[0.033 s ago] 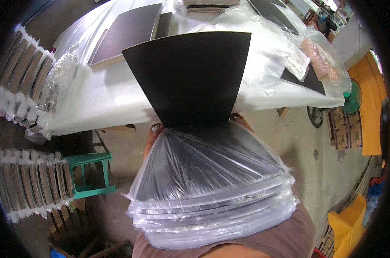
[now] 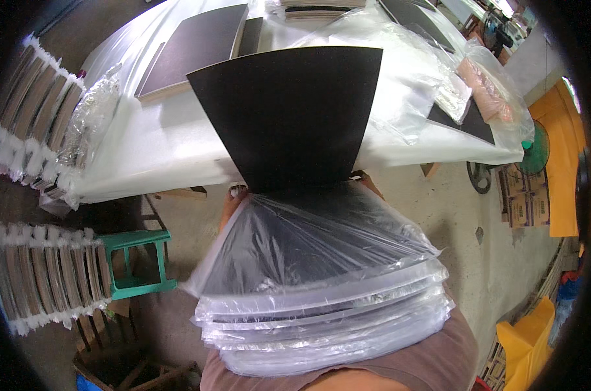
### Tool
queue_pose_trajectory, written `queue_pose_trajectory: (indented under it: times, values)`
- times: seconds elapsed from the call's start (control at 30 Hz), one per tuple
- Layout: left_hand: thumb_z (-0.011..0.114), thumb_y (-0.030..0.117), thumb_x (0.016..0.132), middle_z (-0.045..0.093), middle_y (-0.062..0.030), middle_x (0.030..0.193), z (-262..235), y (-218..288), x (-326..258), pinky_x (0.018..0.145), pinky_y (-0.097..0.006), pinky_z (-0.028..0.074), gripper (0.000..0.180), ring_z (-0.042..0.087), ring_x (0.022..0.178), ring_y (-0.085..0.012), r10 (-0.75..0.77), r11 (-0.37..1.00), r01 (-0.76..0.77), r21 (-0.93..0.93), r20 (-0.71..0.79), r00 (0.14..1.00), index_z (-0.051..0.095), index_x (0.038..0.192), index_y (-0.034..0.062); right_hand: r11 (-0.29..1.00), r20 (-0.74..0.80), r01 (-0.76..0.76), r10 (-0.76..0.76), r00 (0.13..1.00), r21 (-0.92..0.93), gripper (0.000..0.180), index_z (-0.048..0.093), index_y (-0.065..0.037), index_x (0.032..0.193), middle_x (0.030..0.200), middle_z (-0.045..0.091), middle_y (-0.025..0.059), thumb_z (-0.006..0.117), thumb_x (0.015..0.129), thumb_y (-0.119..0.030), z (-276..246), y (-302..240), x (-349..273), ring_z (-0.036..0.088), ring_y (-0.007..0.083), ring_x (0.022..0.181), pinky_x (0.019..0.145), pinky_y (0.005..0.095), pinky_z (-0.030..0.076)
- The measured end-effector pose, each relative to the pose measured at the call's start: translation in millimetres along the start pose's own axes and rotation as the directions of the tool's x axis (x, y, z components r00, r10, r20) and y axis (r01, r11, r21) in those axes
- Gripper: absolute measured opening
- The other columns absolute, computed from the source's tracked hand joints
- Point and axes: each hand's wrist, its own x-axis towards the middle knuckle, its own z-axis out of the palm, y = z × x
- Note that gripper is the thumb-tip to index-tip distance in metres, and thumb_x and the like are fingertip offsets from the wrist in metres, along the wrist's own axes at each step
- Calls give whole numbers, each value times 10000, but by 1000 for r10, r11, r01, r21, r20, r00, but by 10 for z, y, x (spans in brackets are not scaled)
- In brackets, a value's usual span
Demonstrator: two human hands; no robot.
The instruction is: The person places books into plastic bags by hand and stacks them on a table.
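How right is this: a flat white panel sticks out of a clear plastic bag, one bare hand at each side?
Only the colour is wrong: the head view shows a flat black panel. It does stick out of the clear plastic bag, left hand and right hand at its sides.

White-covered table (image 2: pixel 132 163): dark boards (image 2: pixel 194 52) at left, clear plastic film (image 2: pixel 400 85), bagged pink bundle (image 2: pixel 483 88) at right.

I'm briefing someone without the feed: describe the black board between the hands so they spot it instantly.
Find the big white-covered table across the upper view, then its near edge. There, between the left hand and the right hand, a plain black board stretches up the picture. Unlike the dark boards lying on the table, its near end runs into clear plastic.
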Motion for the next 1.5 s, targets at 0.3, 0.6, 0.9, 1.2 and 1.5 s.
queue_pose_trajectory:
  times: [0.3,0.6,0.9,1.2,1.5]
  values:
    - [235,717,728,462,-121,1005,15,2106,-547,339,-168,199,835,317,487,-90,262,803,-186,-566,56,963,381,1157,15,568,523,403,57,850,-718,186,562,-33,842,789,567,16,632,705,-138,-25,-1559,-823,522,116,736,666,271,424]
    - [264,877,452,314,-113,1175,1014,2676,-607,529,-229,410,1143,469,794,-158,518,748,-337,-572,185,835,196,1276,89,263,559,953,-773,301,-150,527,478,-62,1015,920,505,24,749,609,-260,1846,-2697,-1483,476,98,800,657,246,366]
    - [516,167,839,550,-55,912,1152,2442,-535,658,-236,432,239,525,781,-107,395,845,-303,-441,134,909,497,1028,22,584,197,811,-799,568,28,128,555,-20,806,692,505,-12,597,781,-139,1842,-2430,-1218,461,54,662,578,193,362]
    - [531,146,832,614,-49,788,1021,2372,-437,603,-192,425,164,542,691,-83,533,842,-533,-86,-17,846,584,895,4,541,365,836,-800,476,96,299,457,-43,1003,790,536,15,606,783,-179,1716,-2553,-1211,480,50,749,655,192,384]
    - [498,144,845,617,-80,762,960,2535,-419,646,-195,429,225,561,681,-99,687,719,-695,-11,-148,712,547,993,-18,549,237,833,-802,549,-69,290,488,-36,1035,761,624,58,589,764,-34,1581,-2721,-1301,492,33,525,459,176,380]
